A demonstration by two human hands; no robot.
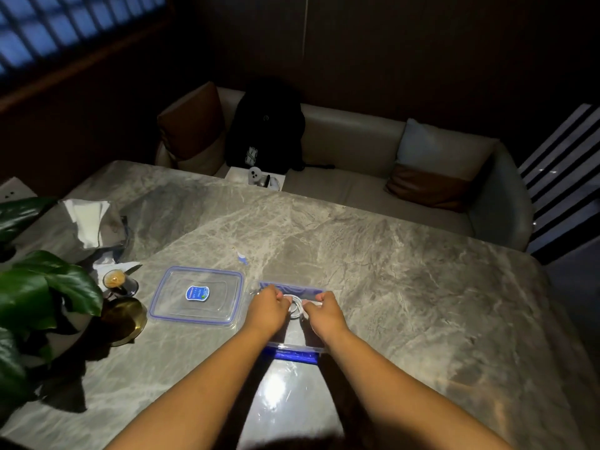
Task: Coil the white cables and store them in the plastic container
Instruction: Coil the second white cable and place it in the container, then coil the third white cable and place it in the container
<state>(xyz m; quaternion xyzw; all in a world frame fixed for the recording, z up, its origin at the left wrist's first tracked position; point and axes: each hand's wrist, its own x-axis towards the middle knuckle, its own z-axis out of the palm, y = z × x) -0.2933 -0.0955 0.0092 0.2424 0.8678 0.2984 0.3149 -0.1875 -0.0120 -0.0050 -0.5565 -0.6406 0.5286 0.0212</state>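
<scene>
Over container: left hand, right hand pinch cable coil (ends hidden); lid alongside, left.

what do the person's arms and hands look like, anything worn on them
Both are bare. The left hand and right hand wear no gloves, and no ring shows in the dim light. The left forearm and right forearm are uncovered down to the bottom edge of the picture: no sleeve, watch or bracelet is visible.
</scene>
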